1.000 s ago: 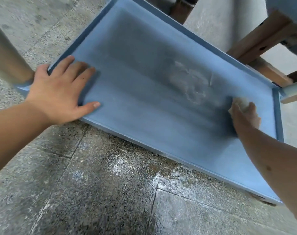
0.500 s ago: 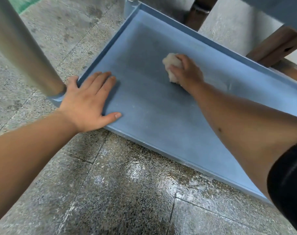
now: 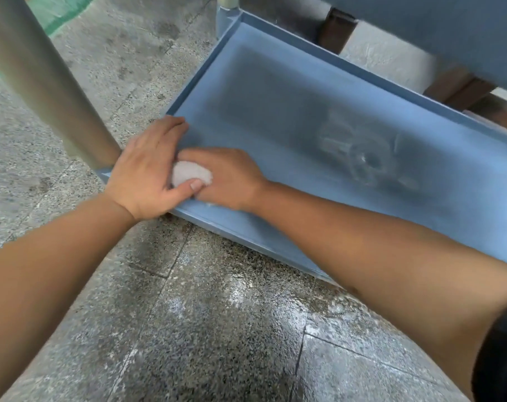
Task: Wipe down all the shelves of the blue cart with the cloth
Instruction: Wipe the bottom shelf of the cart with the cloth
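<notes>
The blue cart's bottom shelf (image 3: 275,105) lies low over the floor, with faint smear marks at its middle right. My right hand (image 3: 232,178) is shut on a small white cloth (image 3: 188,173) and presses it on the shelf's near left corner. My left hand (image 3: 145,169) lies flat on that same corner, fingers spread, with its thumb touching the cloth's lower edge. The two hands touch, and most of the cloth is hidden between them.
A grey cart post (image 3: 43,76) rises from the near left corner, another (image 3: 227,7) from the far left one. A higher blue shelf (image 3: 449,30) overhangs at the top right. Brown wooden legs (image 3: 336,30) stand behind the cart. The speckled floor (image 3: 217,329) in front looks wet.
My right hand has swept the cloth from the shelf's right end across the middle to the near left corner, up against my left hand. The left hand has stayed on that corner.
</notes>
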`<state>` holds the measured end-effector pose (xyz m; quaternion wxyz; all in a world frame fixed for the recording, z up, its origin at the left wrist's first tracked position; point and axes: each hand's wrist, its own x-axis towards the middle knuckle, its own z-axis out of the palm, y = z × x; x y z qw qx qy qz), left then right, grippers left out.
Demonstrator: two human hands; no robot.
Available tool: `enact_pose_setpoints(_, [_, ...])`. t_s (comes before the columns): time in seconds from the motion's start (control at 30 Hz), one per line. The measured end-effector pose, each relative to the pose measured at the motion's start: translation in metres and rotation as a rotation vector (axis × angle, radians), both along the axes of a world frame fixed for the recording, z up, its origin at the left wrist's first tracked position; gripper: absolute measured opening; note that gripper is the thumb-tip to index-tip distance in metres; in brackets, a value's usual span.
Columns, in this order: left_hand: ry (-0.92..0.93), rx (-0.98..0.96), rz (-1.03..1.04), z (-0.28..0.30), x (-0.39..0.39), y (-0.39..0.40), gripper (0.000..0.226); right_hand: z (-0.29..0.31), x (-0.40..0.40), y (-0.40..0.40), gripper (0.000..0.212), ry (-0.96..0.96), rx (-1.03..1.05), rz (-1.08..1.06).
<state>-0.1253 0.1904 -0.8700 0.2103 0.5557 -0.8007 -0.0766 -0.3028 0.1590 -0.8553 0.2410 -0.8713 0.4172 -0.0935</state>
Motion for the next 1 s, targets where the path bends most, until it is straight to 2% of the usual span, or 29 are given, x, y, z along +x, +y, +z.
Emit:
enact_pose_setpoints(0.07, [-0.013,0.024,0.002,0.001,0.000,-0.003,0.094,0.000,-0.035,-0.006,0.061,-0.067,0.027,-0.169])
enact_pose_setpoints(0.13, [-0.118,0.017,0.004,0.002,-0.011,-0.002,0.093,-0.002,-0.091,-0.013,0.062,-0.119,0.012,-0.420])
enact_pose_setpoints(0.2, [-0.215,-0.009,-0.022,0.003,-0.037,0.005,0.087,-0.001,-0.159,-0.016,0.059,-0.066,-0.022,-0.706])
enact_pose_setpoints(0.27, [-0.231,0.018,-0.125,0.004,-0.075,0.013,0.081,0.006,-0.230,-0.008,0.060,-0.014,-0.074,-0.931])
enact_pose_setpoints(0.4, [-0.261,0.156,-0.284,0.002,-0.168,0.018,0.079,0.018,-0.344,0.055,0.051,0.082,-0.040,-1.350])
enact_pose_setpoints(0.5, [-0.391,0.193,-0.402,-0.006,-0.230,0.028,0.077,0.006,-0.387,0.126,0.063,0.176,-0.029,-1.558])
enact_pose_setpoints(0.6, [-0.423,0.182,-0.400,-0.015,-0.245,0.032,0.077,-0.012,-0.398,0.150,0.073,0.307,-0.053,-1.564])
enact_pose_setpoints(0.7, [-0.422,0.176,-0.405,-0.014,-0.241,0.031,0.079,-0.010,-0.380,0.130,0.068,0.316,-0.039,-1.544])
enact_pose_setpoints(0.87, [-0.417,0.193,-0.399,-0.012,-0.241,0.033,0.089,-0.003,-0.313,0.092,0.057,0.267,-0.044,-1.239])
enact_pose_setpoints(0.93, [-0.350,0.205,-0.368,-0.008,-0.237,0.032,0.098,0.003,-0.274,0.071,0.053,0.278,-0.027,-1.093])
enact_pose_setpoints(1.0, [-0.209,0.233,-0.390,-0.004,-0.230,0.034,0.101,0.008,-0.241,0.049,0.052,0.313,-0.023,-0.992])
